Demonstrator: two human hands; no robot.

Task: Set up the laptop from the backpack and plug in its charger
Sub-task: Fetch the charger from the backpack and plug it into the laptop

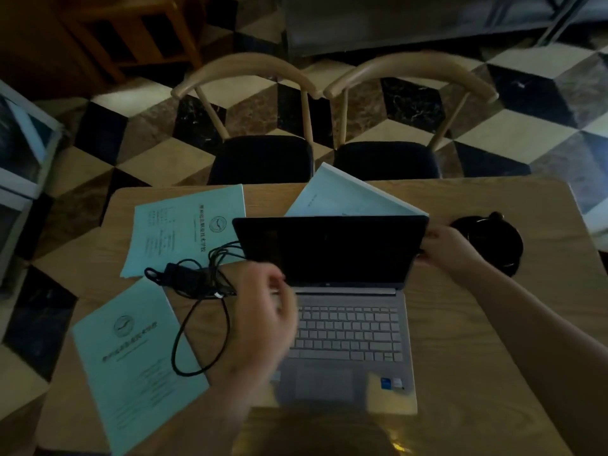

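Right hand (450,246) gripping laptop (342,291) screen edge

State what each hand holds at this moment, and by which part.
The right hand holds the open laptop by the right edge of its screen. The left hand is blurred above the keyboard's left side; no grip can be made out.

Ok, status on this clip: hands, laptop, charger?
Right hand grips the right edge of the screen; left hand blurred over the keyboard. Laptop open, screen dark. Charger lies coiled left of it, plug-in not visible.
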